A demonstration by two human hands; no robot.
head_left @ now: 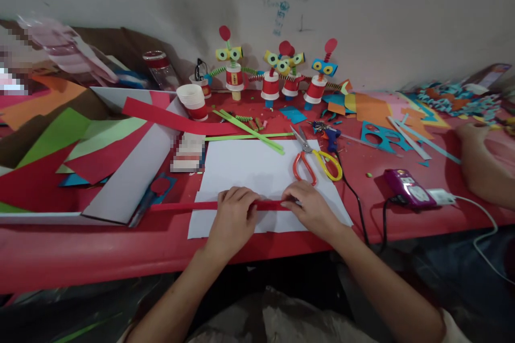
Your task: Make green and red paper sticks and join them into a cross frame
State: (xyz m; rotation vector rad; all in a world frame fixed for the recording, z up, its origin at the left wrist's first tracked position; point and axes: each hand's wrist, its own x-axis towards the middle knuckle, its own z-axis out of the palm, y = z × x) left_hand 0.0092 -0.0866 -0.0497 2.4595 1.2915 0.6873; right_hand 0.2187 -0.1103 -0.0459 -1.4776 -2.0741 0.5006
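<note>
Red strip [269, 206] | pinched in both hands [236, 214] | spans between them, over white paper [249, 163]

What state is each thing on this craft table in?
Red paper strip: pinched by left hand and right hand.
Scissors: blades open.
Cardboard box: open.
Paper cups: stacked.
Paper-cup figures: standing.
Green paper strips: overlapping.
Glue gun: lying down.

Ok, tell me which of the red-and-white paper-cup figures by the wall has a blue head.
The rightmost paper-cup figure; its blue tube head sets it apart from the other three figures, whose heads are yellow.
</note>
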